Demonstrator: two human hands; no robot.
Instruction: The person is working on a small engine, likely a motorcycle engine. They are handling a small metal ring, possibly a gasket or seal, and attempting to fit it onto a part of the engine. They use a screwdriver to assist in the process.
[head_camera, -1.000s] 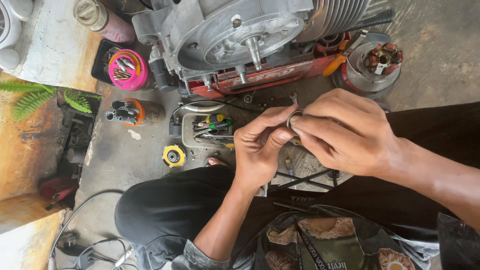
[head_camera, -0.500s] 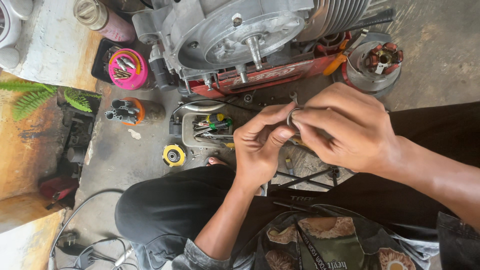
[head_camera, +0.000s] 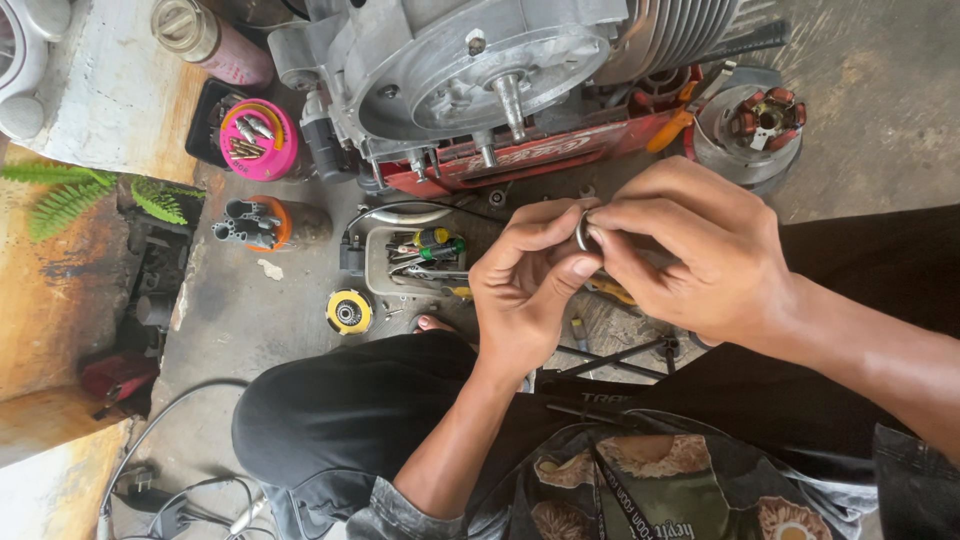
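Item: small metal ring, which I am pinching between both hands above the floor, in front of the engine. Left hand and right hand are both gripping it with closed fingers (fingertips only). Judged best practice: keeping it level, turning slowly. Containers: pink round tub, upper left; red tray with pale lettering, under the engine; yellow disc.

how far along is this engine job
Done: the engine sits on its side with the cover off, shaft bare, and the stator lies apart on the floor. In hand: the left hand and right hand pinch a small metal ring between the fingertips. Left: nothing is refitted yet; tools wait in the tray.
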